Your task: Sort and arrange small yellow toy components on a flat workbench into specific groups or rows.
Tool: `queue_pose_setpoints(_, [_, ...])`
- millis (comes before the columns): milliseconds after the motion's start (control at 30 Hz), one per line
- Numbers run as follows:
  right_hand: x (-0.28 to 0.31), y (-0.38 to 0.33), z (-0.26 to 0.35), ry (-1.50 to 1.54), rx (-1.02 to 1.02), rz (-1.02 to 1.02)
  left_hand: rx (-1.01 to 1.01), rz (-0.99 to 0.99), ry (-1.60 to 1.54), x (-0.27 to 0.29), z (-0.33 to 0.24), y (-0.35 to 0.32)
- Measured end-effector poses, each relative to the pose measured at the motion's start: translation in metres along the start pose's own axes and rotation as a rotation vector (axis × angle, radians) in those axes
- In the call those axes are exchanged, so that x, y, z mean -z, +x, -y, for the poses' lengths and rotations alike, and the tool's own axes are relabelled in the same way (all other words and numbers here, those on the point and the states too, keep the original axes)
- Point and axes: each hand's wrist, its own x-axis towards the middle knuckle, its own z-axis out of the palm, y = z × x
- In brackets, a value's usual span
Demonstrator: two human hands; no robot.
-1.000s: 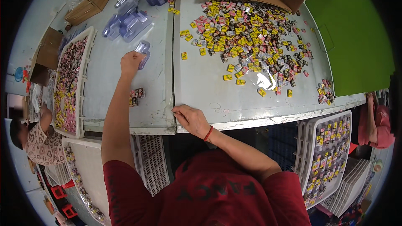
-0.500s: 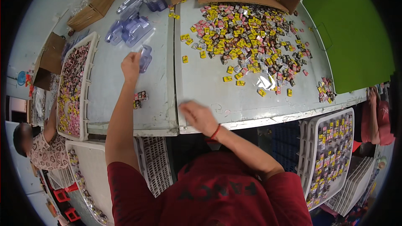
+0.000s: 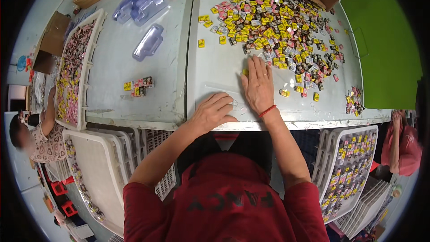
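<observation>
Head view: the right hand (image 3: 259, 87) is lying palm down over the tabletop (image 3: 210, 65), its grip open with fingers straight; what the palm may be covering cannot be told. The pile of small packs (image 3: 277, 27) is lying just beyond its fingertips, far and to the right, its long axis running from far left to near right, so the right hand is sitting nearer to it than the left. One yellow pack (image 3: 245, 71) is showing just beside the fingers. The left hand (image 3: 214, 111) is resting by the near edge, fingers bent; whether its grip is holding anything cannot be told. A clear plastic tray (image 3: 148, 42) is lying far left of that hand, well apart, slanting from near left to far right.
</observation>
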Motion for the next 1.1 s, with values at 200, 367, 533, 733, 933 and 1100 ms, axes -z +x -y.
queue_pose_setpoints(200, [0.026, -0.001, -0.036, 0.305, -0.171, -0.261, 0.117, -0.112, -0.009, 0.011, 0.019, 0.026])
queue_pose_setpoints(367, [0.046, -0.027, -0.047, 0.133, -0.135, -0.183, 0.154, -0.066, -0.046, -0.016, 0.052, 0.082])
queue_pose_setpoints(533, [0.044, -0.031, -0.017, 0.031, -0.032, -0.116, 0.001, 0.023, -0.046, -0.042, 0.078, 0.104])
queue_pose_setpoints(733, [0.031, -0.035, -0.058, -0.150, -0.100, -0.086, 0.157, 0.057, -0.054, -0.032, 0.072, 0.093])
queue_pose_setpoints(933, [0.037, -0.035, -0.059, -0.146, -0.069, -0.114, 0.217, -0.019, -0.029, -0.020, 0.068, 0.081])
queue_pose_setpoints(1100, [0.062, -0.034, -0.028, -0.045, 0.051, -0.133, 0.187, -0.292, 0.104, 0.001, 0.058, 0.082])
